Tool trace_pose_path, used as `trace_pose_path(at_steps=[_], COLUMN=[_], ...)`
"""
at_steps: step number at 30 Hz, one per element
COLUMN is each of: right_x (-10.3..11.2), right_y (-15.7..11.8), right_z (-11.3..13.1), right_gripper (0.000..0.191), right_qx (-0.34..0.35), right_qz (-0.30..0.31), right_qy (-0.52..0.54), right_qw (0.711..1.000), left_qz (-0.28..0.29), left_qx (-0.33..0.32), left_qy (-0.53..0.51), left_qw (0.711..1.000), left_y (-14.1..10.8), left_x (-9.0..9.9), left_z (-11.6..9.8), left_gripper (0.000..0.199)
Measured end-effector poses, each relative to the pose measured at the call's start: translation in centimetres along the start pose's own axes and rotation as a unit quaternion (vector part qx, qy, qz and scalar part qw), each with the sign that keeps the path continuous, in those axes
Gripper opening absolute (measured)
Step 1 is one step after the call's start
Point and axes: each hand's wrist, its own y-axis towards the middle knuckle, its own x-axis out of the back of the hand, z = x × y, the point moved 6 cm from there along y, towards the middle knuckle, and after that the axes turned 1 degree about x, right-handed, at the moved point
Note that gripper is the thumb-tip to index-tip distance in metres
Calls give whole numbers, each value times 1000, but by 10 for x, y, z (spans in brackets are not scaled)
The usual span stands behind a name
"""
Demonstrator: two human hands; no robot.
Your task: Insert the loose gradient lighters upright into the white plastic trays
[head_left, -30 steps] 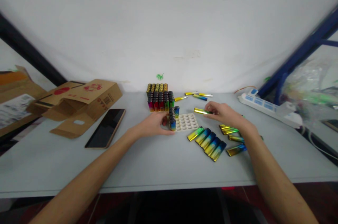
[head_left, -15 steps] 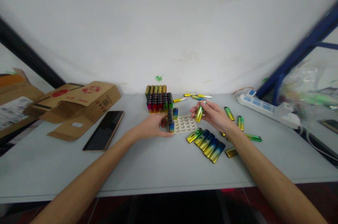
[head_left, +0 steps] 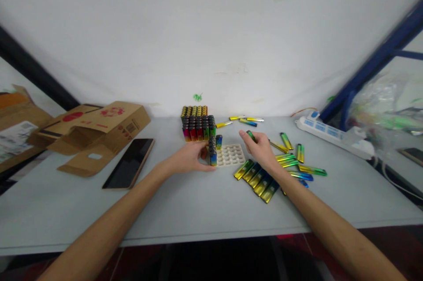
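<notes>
A white tray point(head_left: 230, 155) with rows of round-cornered holes lies on the table. Along its left end stands a row of blue-and-gold lighters point(head_left: 213, 154) with black tops, and one more lighter point(head_left: 219, 141) is upright beside it. My left hand point(head_left: 190, 158) is closed around this left end, thumb at the front corner and fingers partly hidden behind. Just right of the tray, my right hand point(head_left: 261, 148) is wrapped round a green lighter point(head_left: 251, 136), whose dark end sticks out on top. Several blue-and-gold lighters point(head_left: 261, 182) lie side by side below that hand.
Behind the tray stands a block of upright lighters point(head_left: 198, 127). Loose lighters point(head_left: 300, 153) are scattered at right, others near the wall. A phone point(head_left: 128, 164) and an open cardboard box point(head_left: 109, 126) are at left, a power strip point(head_left: 335, 134) at far right.
My right hand has turned and closed further round the green lighter, which now points end-up and is mostly covered. My left hand stays at the tray's left end.
</notes>
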Motion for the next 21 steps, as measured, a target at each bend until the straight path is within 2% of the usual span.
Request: trace_pose_path(at_steps=[11,18,21], right_x=[4,-1,-6], right_y=[1,1,0], right_z=[-3,-4,-6], right_gripper=[48,56,51], right_qx=[-22,5,2], right_qz=[-57,-37,-4], right_qy=[-20,-2,45], right_qw=[998,999,999], left_qz=[5,6,3], left_qx=[9,7,7], left_qy=[17,9,5], left_qw=[1000,1000,1000], left_y=[1,1,0], left_x=[0,0,0], left_z=[1,0,0], left_gripper=[49,49,49])
